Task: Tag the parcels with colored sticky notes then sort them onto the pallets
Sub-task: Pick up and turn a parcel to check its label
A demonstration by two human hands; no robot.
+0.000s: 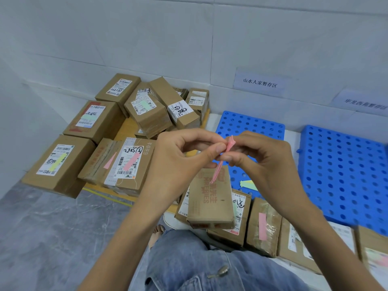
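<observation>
Light, flimsy pink sticky notes (216, 172) are pinched between left grip (178, 162) and right grip (266, 162), judged best peeled by one corner.

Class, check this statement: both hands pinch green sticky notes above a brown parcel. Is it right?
Not quite. The head view shows that the sticky notes pinched by the left hand and right hand are pink, not green. They are held above the brown parcel, as stated.
</observation>
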